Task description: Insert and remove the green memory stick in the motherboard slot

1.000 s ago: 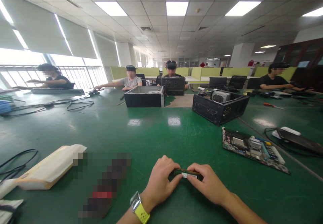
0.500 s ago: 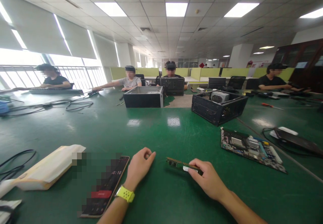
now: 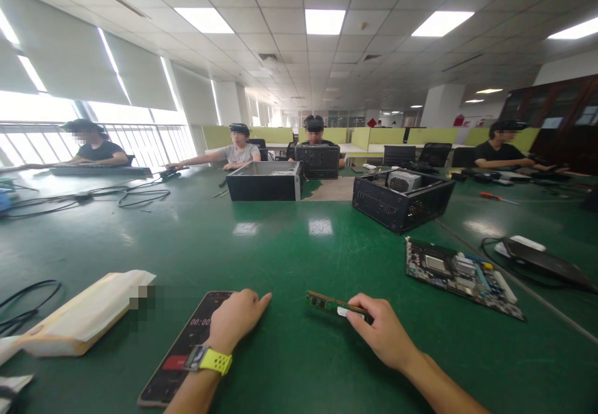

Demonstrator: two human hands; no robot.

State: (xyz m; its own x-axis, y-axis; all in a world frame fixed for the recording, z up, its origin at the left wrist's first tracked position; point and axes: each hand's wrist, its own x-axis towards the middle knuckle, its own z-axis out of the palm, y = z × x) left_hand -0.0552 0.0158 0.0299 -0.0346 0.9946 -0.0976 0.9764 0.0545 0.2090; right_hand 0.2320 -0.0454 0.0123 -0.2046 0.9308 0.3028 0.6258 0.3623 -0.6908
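Note:
In the head view, a RAM stick with a white label is pinched at its right end between the thumb and fingers of my right hand. The stick's free end points left, just above the green table. My left hand, with a yellow-green watch band at the wrist, is over the right edge of a smartphone with a lit screen. Its fingers are curled in and the thumb points right; nothing shows in it. A motherboard lies to the right, apart from both hands.
An open black computer case with a power supply stands at the back right, another case at the back middle. A paper-wrapped block lies left beside black cables. A screwdriver lies far right. Several people sit around the table.
My left hand has shifted left and slightly down, over the phone, covering part of its screen. My right hand keeps the RAM stick in almost the same place.

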